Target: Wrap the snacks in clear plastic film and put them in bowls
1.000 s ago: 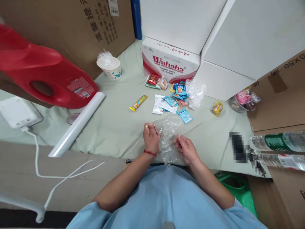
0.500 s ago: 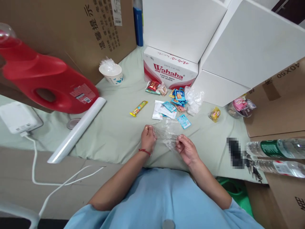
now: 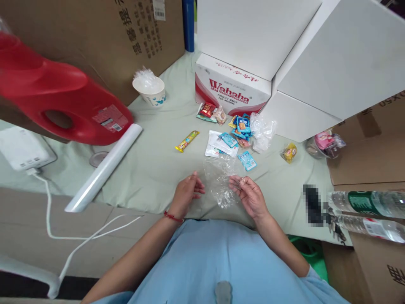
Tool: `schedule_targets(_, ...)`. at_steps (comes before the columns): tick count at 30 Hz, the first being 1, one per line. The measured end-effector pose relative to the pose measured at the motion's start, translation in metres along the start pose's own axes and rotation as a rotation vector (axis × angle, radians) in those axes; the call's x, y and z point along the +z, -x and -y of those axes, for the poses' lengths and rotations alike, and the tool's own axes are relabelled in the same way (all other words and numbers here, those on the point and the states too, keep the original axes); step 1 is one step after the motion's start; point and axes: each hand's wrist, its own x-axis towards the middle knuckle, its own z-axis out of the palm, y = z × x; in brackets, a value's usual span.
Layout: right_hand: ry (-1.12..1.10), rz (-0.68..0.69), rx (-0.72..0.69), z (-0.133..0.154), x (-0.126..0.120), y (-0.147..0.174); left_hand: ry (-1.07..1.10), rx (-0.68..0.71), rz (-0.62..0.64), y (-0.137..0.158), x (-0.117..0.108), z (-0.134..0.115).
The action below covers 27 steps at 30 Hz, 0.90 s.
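We see the right hand [image 3: 249, 195] pinching a clear plastic bag [image 3: 221, 179] above the green cloth [image 3: 152, 169], while the left hand [image 3: 186, 193], fingers loosely spread, holds nothing beside it.

The bag [image 3: 223, 183] pinched in your right hand [image 3: 249, 196] is clear, colourless plastic. Your left hand [image 3: 186, 192], just beside it, wears a thin red cord [image 3: 172, 217] at the wrist. Under both lies a pale green cloth [image 3: 152, 164]. Beyond the bag sit small light-blue sachets [image 3: 247, 160] with white print, and further left a yellow bar wrapper [image 3: 187, 141] (multicoloured printing). Behind those stands a white box [image 3: 232, 86] with red lettering and red swooshes. Far left of your grip is a glossy red jug [image 3: 57, 101].
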Motion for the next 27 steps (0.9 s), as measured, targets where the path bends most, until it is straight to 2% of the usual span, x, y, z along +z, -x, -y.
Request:
schedule_targets(2,-0.022,0.012,0.027,-0.004,0.005,-0.001,-0.069,-0.113,0.129,0.006,0.003,0.003)
schedule_targets(3,-0.045,0.018,0.045,-0.007,0.008,-0.002,-0.073,-0.14,0.151,0.008,0.007,0.005)
schedule_targets(7,-0.142,0.026,0.103,-0.012,0.012,-0.004,0.16,-0.122,0.122,0.009,0.023,0.013)
schedule_targets(9,-0.164,-0.01,0.104,-0.013,0.009,-0.006,0.293,-0.08,0.086,0.006,0.026,0.015)
schedule_targets(12,-0.173,-0.103,0.078,-0.012,-0.002,-0.008,0.361,-0.013,0.023,0.002,0.023,0.013)
schedule_targets(16,-0.16,-0.148,0.124,-0.011,-0.018,-0.007,0.294,0.042,0.068,-0.003,0.007,0.007)
schedule_targets(22,-0.062,-0.121,0.201,0.003,-0.043,0.0,0.137,0.035,0.245,-0.01,-0.035,-0.002)
schedule_targets(27,0.084,-0.058,0.267,0.022,-0.064,0.001,0.008,0.068,0.318,-0.012,-0.059,-0.017)
